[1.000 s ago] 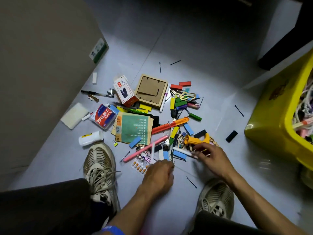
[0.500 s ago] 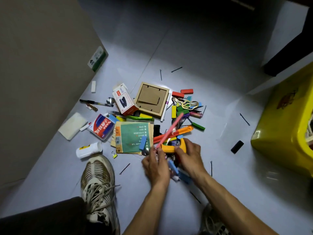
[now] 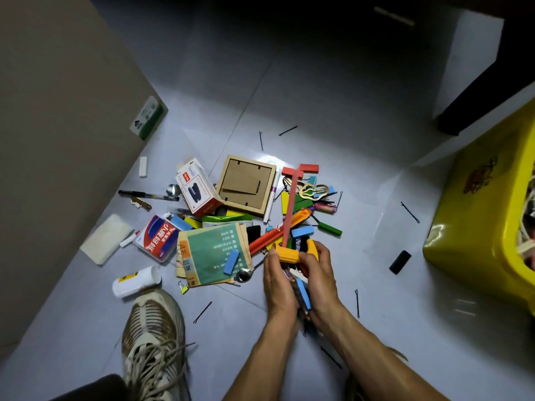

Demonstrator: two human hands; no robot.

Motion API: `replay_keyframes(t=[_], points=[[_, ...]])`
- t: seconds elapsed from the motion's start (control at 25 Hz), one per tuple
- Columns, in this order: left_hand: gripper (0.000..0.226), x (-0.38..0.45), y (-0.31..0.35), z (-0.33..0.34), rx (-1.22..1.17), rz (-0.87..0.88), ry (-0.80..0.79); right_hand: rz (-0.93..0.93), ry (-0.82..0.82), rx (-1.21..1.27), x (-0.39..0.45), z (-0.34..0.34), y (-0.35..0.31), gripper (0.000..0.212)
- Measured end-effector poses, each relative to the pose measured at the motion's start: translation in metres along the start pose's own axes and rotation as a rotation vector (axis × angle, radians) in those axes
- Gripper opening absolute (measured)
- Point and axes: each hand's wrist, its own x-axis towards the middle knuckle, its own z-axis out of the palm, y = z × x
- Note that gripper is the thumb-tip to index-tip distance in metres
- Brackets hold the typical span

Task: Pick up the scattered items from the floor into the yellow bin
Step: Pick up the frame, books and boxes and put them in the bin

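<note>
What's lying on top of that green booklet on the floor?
A blue block lies on the green booklet, and a spoon's bowl overlaps its lower corner. More papers poke out underneath, but how many is hidden.

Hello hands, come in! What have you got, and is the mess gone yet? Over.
Both hands, left and right, cupped shut around a bundle of small pieces. Yellow bin off right. Big pile on the floor.

A bright pool of light falls on the pale grey tiled floor (image 3: 362, 175) in front of me, and the far end of the room sinks into near black. Glare shines off the glossy yellow plastic bin (image 3: 474, 238) at its lower corner. The wide lens bends the tile lines towards the edges. The bin's near side smears with blur.
</note>
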Motion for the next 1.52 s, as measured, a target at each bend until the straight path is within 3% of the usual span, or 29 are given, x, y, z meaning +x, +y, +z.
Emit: replay_keyframes(t=[0.16, 0.36, 0.48, 0.68, 0.84, 0.96, 1.04, 1.16, 1.24, 1.36, 1.44, 1.52], points=[[0.051, -0.014, 0.015, 0.004, -0.109, 0.072, -0.095, -0.068, -0.015, 0.069, -0.013, 0.004, -0.019, 0.030], [0.075, -0.064, 0.054, 0.031, -0.071, 0.260, -0.200, -0.250, -0.038, 0.111, -0.044, -0.008, -0.074, 0.029], [0.071, -0.100, 0.078, 0.064, 0.005, 0.378, -0.294, -0.324, -0.022, 0.213, -0.067, -0.029, -0.119, 0.030], [0.070, -0.161, 0.094, 0.147, 0.080, 0.421, -0.502, -0.466, 0.118, 0.376, -0.094, -0.096, -0.193, 0.035], [0.059, -0.204, 0.076, 0.246, 0.117, 0.344, -0.637, -0.576, 0.347, 0.395, -0.090, -0.186, -0.243, 0.039], [0.063, -0.207, 0.051, 0.300, 0.165, 0.096, -0.704, -0.540, 0.480, 0.388, -0.063, -0.243, -0.252, 0.033], [0.064, -0.191, 0.038, 0.316, 0.306, -0.032, -0.672, -0.415, 0.562, 0.286, -0.039, -0.271, -0.243, 0.035], [0.057, -0.169, 0.030, 0.313, 0.463, -0.011, -0.597, -0.288, 0.628, 0.074, -0.015, -0.293, -0.223, 0.048], [0.044, -0.163, 0.033, 0.303, 0.457, 0.157, -0.578, -0.395, 0.646, -0.091, -0.013, -0.292, -0.214, 0.052], [0.028, -0.161, 0.038, 0.287, 0.427, 0.377, -0.598, -0.658, 0.561, -0.653, -0.014, -0.277, -0.202, 0.052], [0.036, -0.160, 0.042, 0.274, 0.418, 0.349, -0.641, -0.609, 0.426, -1.071, -0.015, -0.262, -0.192, 0.048], [0.042, -0.157, 0.054, 0.256, 0.419, 0.329, -0.620, -0.589, 0.431, -1.271, -0.021, -0.246, -0.189, 0.043]])
